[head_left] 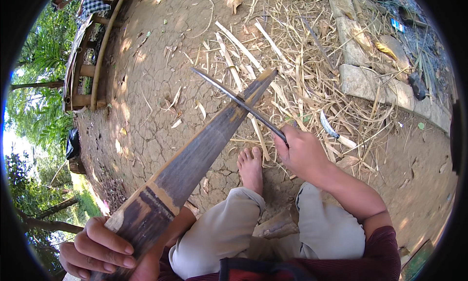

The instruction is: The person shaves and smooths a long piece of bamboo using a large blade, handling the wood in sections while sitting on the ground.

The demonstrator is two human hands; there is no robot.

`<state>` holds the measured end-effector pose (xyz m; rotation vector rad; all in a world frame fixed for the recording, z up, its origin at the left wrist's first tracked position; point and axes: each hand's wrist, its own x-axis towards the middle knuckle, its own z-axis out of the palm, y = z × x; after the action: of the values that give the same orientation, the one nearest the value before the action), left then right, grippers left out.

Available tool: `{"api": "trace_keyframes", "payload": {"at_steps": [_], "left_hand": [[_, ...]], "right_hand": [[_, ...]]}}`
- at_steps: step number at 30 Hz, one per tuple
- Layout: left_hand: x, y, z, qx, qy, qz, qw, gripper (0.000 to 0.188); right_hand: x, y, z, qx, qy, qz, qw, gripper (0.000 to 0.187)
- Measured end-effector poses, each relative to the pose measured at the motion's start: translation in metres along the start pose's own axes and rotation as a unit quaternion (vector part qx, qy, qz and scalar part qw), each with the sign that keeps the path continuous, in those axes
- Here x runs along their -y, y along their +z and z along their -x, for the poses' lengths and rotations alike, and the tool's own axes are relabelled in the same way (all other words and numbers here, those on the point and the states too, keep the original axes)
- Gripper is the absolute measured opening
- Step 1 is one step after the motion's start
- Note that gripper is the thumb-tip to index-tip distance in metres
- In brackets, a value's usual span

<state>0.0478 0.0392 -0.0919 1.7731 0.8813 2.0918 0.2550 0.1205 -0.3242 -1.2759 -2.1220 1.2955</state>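
My left hand [105, 252] is wrapped round the wide near end of a long split bamboo piece [195, 157], dark on its face with pale cut edges. The bamboo slants up and away to a narrow, shaved far end. In my right hand [304, 154] is a long knife [217, 85], its handle mostly hidden in the closed fist. The blade lies across the bamboo near that narrow end and seems to touch it. Beyond my right hand, a smaller curved knife [327, 125] with a pale handle rests on the ground among shavings.
Bamboo shavings [312, 88] and pale strips [239, 47] litter the cracked earth ahead. Stone blocks [363, 84] edge an ashy patch at right. A bamboo bench [87, 71] stands far left, with a person in checked cloth [96, 2]. My bare foot [251, 171] is below the bamboo.
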Motion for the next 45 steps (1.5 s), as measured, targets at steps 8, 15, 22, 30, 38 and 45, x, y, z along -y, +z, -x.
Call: {"api": "trace_keyframes", "payload": {"at_steps": [8, 15, 22, 30, 38, 45], "left_hand": [[0.009, 0.009, 0.006, 0.005, 0.008, 0.065, 0.998, 0.029], [0.001, 0.009, 0.006, -0.069, 0.001, 0.031, 0.997, 0.020], [0.004, 0.005, 0.005, 0.027, 0.013, 0.042, 0.999, 0.022], [0.001, 0.019, 0.007, 0.026, 0.023, 0.034, 0.999, 0.022], [0.005, 0.001, 0.007, 0.022, 0.018, 0.023, 0.999, 0.020], [-0.014, -0.001, 0.011, -0.060, -0.046, 0.008, 0.997, 0.018]], "right_hand": [[0.024, -0.014, 0.016, -0.074, -0.222, -0.042, 0.971, 0.022], [-0.039, 0.022, -0.010, -0.110, -0.076, 0.078, 0.988, 0.021], [0.005, -0.007, 0.013, -0.037, -0.082, -0.040, 0.995, 0.023], [-0.065, 0.016, -0.020, -0.102, -0.080, 0.092, 0.987, 0.024], [-0.005, -0.005, 0.003, 0.025, 0.014, -0.079, 0.996, 0.028], [-0.025, 0.011, -0.006, -0.087, -0.185, 0.071, 0.976, 0.023]]}}
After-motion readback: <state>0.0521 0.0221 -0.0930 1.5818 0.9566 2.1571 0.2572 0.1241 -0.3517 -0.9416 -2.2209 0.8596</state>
